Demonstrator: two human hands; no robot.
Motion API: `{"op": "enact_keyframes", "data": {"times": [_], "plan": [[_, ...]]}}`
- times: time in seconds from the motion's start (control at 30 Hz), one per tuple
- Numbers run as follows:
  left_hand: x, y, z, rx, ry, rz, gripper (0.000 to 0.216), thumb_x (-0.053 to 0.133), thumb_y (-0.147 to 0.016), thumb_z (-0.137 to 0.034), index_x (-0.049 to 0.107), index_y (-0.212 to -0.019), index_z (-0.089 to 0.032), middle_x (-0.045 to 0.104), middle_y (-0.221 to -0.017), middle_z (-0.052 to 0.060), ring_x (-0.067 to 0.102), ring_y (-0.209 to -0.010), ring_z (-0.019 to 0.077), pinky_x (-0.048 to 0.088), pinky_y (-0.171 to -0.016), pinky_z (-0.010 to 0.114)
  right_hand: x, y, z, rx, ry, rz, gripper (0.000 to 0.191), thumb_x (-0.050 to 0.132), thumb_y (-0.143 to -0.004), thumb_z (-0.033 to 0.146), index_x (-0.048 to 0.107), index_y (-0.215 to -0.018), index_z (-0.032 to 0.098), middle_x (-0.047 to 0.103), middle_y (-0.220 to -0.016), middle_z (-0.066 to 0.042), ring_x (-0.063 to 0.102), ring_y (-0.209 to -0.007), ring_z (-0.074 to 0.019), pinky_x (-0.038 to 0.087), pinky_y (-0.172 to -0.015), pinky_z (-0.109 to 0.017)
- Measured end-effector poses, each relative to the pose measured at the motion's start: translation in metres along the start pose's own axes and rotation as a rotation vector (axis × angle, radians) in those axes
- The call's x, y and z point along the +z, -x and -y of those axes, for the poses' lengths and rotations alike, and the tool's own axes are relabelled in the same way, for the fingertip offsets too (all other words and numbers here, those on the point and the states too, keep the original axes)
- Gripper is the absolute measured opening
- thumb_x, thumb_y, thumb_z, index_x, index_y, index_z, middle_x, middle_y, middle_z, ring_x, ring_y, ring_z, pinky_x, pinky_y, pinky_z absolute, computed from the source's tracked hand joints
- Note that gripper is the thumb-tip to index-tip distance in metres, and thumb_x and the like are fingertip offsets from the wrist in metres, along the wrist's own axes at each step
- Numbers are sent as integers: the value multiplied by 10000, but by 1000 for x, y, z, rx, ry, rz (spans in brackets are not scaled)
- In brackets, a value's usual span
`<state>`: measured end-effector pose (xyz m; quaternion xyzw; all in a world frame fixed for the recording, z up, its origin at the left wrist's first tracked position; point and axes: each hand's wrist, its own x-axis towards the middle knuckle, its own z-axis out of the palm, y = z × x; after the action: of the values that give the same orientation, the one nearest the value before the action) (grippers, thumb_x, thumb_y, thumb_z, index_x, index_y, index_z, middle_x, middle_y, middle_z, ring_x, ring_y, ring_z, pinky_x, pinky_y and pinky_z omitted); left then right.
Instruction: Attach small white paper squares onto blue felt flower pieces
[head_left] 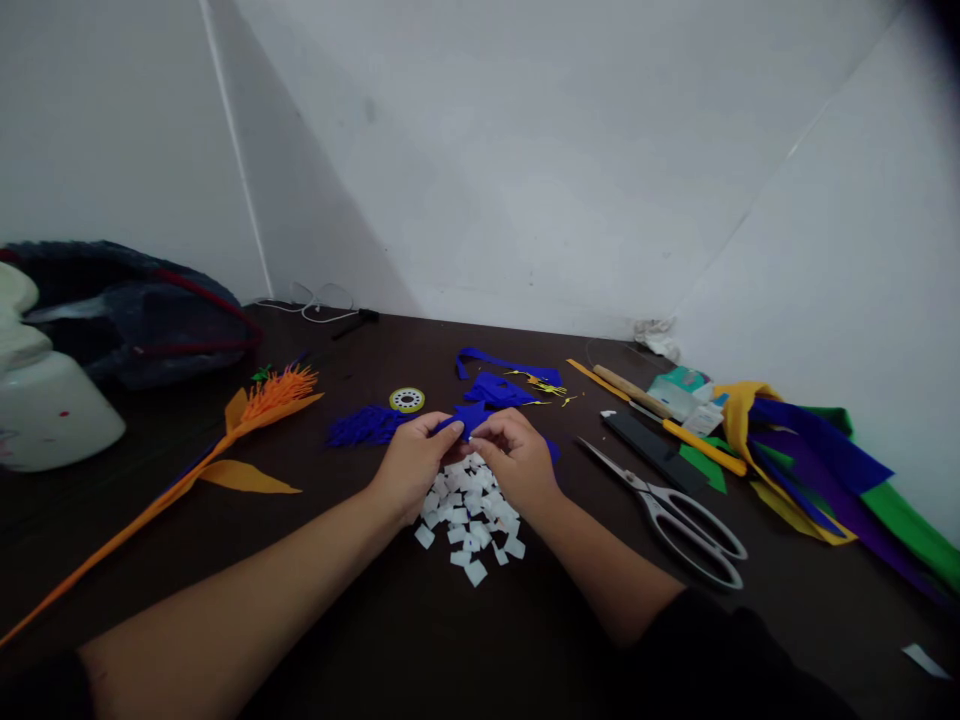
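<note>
My left hand (414,458) is closed, thumb and fingers pinching a dark blue piece (471,412) of felt or paper with pointed edges. Close beside it, my right hand (521,462) has its thumb and forefinger pressed together at the near edge of that blue piece. A tiny white bit (471,437) shows at these fingertips; its kind is too small to make out. Beneath both hands lies a loose pile of small white squares (474,512). More blue scraps (495,388) lie just beyond the hands, and a heap of blue fringe (364,426) sits left of them.
Scissors (667,510), a black cutter (649,450) and a yellow-handled tool (705,446) lie at right, near coloured strips (817,470). A round yellow-rimmed disc (406,400) lies behind the fringe. An orange flower (277,395) and a white container (56,410) are at left. A wall rises behind.
</note>
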<state>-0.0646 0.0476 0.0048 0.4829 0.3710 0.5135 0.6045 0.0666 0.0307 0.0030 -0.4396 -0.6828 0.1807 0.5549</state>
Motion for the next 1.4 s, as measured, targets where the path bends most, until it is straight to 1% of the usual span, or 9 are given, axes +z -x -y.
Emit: {"op": "enact_keyframes", "data": {"times": [0.3,0.53,0.6,0.77,0.93,1.03,1.17,1.27,1.4], "plan": [[1,1,-3,-43,61,55,138,622,-639,-218,560,-726,-130,620,-640,25,589,-599,123,470,-655,277,-1,-1,-8,20,28,2,68,558,-676,145,595,-704,195,534,-746,-7,522,-686,-124,440,-612,-255],[1,-2,0,-77,28,31,123,622,-634,-180,541,-718,-140,617,-610,24,591,-566,121,479,-630,279,-4,1,-8,-109,176,66,106,517,-697,130,584,-733,204,535,-806,-25,516,-771,-150,427,-684,-283],[1,-3,0,-89,16,15,119,623,-628,-172,541,-708,-140,616,-609,28,591,-562,126,481,-619,282,-6,1,-11,-78,159,75,88,500,-711,144,562,-742,199,544,-789,-22,519,-754,-147,427,-690,-285],[-10,-11,-1,-100,-85,-56,82,612,-634,-178,556,-680,-139,617,-601,43,564,-503,118,455,-530,257,-17,-4,-29,113,66,101,89,489,-717,178,549,-781,176,560,-669,2,510,-592,-118,422,-567,-247],[-25,-21,1,-91,-221,-60,96,631,-620,-222,588,-652,-142,568,-512,29,515,-437,104,377,-435,213,-21,-8,-39,-57,203,282,247,421,-701,43,613,-713,199,571,-761,-4,524,-746,-118,411,-706,-258],[-29,-23,1,-107,-246,-42,105,627,-621,-241,577,-627,-148,556,-501,26,500,-421,100,351,-411,203,-15,-8,-35,-112,260,385,293,414,-686,4,629,-699,202,549,-774,-8,516,-769,-113,408,-723,-255],[-32,-23,-1,-97,-262,-62,105,612,-626,-245,567,-643,-151,552,-507,18,492,-416,94,348,-409,198,-2,-10,-31,-136,309,498,163,535,-683,87,644,-711,204,536,-758,-9,509,-731,-117,418,-694,-255],[-35,-24,-2,-97,-266,-58,121,614,-625,-257,562,-646,-151,551,-512,15,490,-416,91,351,-413,198,7,-13,-35,-177,361,495,84,598,-669,161,654,-726,191,529,-748,-22,503,-749,-135,415,-713,-277],[-39,-24,-6,-143,-212,-9,128,616,-629,-255,544,-646,-151,538,-511,5,470,-407,78,350,-421,196,15,-16,-39,-172,415,513,67,625,-633,140,650,-680,182,528,-744,-27,496,-742,-142,408,-714,-285]]}}
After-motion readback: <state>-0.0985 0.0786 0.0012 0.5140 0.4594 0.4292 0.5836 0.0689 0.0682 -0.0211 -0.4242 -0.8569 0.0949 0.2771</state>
